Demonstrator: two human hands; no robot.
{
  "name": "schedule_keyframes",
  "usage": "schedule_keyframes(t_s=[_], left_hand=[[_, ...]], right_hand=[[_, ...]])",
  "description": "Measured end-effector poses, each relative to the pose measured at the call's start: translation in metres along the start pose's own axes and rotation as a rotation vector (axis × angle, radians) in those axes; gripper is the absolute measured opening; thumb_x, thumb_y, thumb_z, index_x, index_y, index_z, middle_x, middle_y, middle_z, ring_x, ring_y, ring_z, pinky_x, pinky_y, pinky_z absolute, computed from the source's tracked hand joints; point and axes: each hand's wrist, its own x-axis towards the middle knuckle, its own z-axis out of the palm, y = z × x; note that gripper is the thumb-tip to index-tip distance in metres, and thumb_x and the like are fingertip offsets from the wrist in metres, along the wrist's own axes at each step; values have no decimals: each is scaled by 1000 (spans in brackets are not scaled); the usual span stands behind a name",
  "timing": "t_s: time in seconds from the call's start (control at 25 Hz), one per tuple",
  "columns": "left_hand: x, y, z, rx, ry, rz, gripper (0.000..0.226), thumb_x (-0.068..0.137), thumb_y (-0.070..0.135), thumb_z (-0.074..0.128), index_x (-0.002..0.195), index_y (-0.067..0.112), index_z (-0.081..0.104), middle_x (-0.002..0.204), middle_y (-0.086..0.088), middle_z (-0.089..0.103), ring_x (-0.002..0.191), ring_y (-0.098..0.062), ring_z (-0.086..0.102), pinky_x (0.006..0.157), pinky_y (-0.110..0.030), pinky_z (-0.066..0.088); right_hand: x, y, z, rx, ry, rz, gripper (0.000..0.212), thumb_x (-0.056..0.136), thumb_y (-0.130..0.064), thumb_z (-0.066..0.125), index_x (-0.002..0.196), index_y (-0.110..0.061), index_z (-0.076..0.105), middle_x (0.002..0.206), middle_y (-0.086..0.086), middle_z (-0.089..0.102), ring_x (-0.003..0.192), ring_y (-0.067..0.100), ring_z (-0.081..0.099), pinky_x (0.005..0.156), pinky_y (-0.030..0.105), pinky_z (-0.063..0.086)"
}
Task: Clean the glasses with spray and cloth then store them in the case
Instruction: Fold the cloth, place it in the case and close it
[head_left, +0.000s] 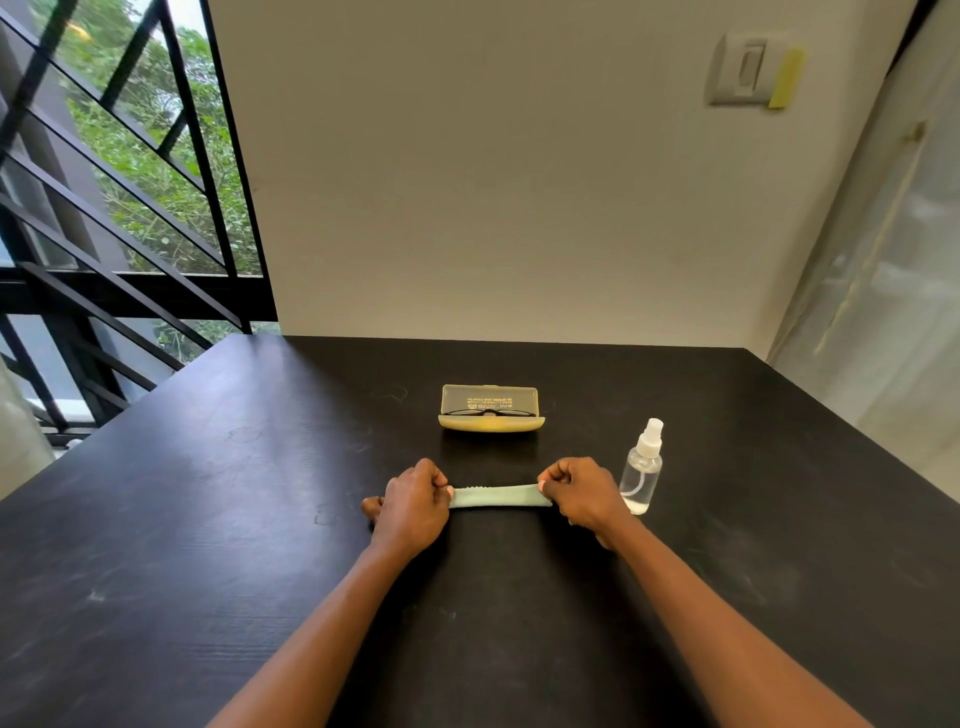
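Noted: dark wood-grain table (208, 519) with scuffed, dusty surface set against plain beige wall (493, 182), grey wall switch plate (740, 70) with yellow tab at its right edge, black metal-barred window (130, 208) at left showing green foliage, translucent pale curtain (883, 312) at right.

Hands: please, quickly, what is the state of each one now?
Left hand: closed, pinching the left end of the cloth.
Right hand: closed, pinching the right end of the cloth.
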Motion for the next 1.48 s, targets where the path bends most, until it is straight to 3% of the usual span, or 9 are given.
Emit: schedule_keyframes(t_s=[0.28,0.48,0.64,0.84,0.92,1.0,1.12,1.28,1.48], left_hand=[[5,-4,1,9,-4,-18,9,91,26,49,90,30,57,100,1,56,94,-13,47,79,-36,27],[12,0,-4,-55,-94,-92,14,89,36,54,88,23,57,103,-2,59,90,-11,47,79,-35,30],[20,-3,-5,-45,-165,-130,21,79,39,67,71,28,50,98,-1,57,92,-14,50,91,-46,44],[29,4,-1,-32,-219,-217,21,76,36,70,71,20,58,101,-10,60,90,-21,55,92,-48,47],[31,8,0,-15,-233,-248,22,77,34,70,80,14,60,104,-12,60,89,-22,57,90,-43,49],[30,13,-2,-31,-233,-246,24,80,27,68,93,8,61,98,-11,60,79,-18,56,72,-29,51],[30,18,-8,-163,-194,-265,21,82,19,66,94,3,61,88,-10,59,64,-13,52,50,-20,42],[26,23,-17,-598,-254,-493,17,83,5,64,98,1,57,94,-21,63,59,-19,62,53,-27,55],[20,20,-19,-733,-195,-561,15,81,-1,63,93,2,55,91,-22,63,60,-21,62,58,-30,55]], right_hand=[[1,2,3,-35,75,17,14,85,-12,60,76,-23,60,83,-2,63,72,13,58,72,34,54],[-3,5,4,-49,131,-33,13,90,-12,52,91,-22,61,97,2,65,86,16,60,80,34,52],[-14,1,8,-366,123,-210,32,94,-14,43,121,-23,57,113,2,51,96,17,56,75,26,45],[-32,-12,15,-706,-74,-384,59,91,-11,40,139,-44,30,117,2,32,97,19,47,73,35,44],[-37,-17,16,-814,-118,-395,62,91,-13,41,141,-46,24,124,4,29,105,24,44,77,39,44],[-39,-19,20,-920,-138,-420,59,93,-17,42,144,-39,20,131,5,26,111,27,43,80,41,46],[-40,-17,20,-962,-123,-412,55,95,-20,40,145,-26,20,135,7,25,112,29,44,81,43,48],[-42,-10,9,-992,-97,-385,52,96,-20,40,144,-16,23,133,8,27,106,28,47,76,40,49],[-43,-10,5,-1004,-71,-342,54,95,-18,41,145,-10,20,136,11,26,104,29,49,81,41,48]])
